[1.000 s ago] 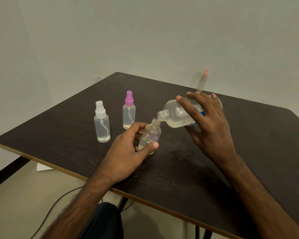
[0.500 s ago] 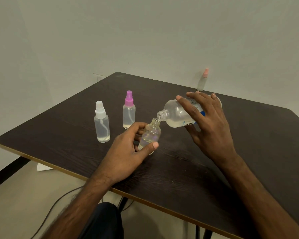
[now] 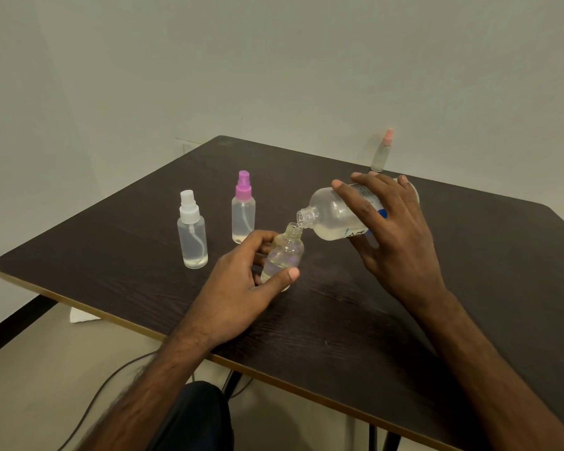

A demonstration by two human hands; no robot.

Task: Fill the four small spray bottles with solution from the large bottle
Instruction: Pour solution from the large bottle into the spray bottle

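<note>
My right hand [image 3: 394, 236] grips the large clear bottle [image 3: 331, 213], tipped almost flat with its open neck over the mouth of a small uncapped bottle [image 3: 285, 252]. My left hand [image 3: 241, 288] holds that small bottle, slightly tilted, on the dark table [image 3: 339, 320]; a little pale liquid lies in its base. To the left stand a spray bottle with a white cap [image 3: 192, 232] and one with a purple cap [image 3: 243, 209], each with some liquid. A fourth spray bottle with a pink cap [image 3: 382, 152] stands at the table's far edge by the wall.
The table's front edge runs diagonally below my forearms. A white paper scrap [image 3: 80, 315] and a dark cable [image 3: 111, 382] lie on the floor at the left. A plain wall rises behind the table.
</note>
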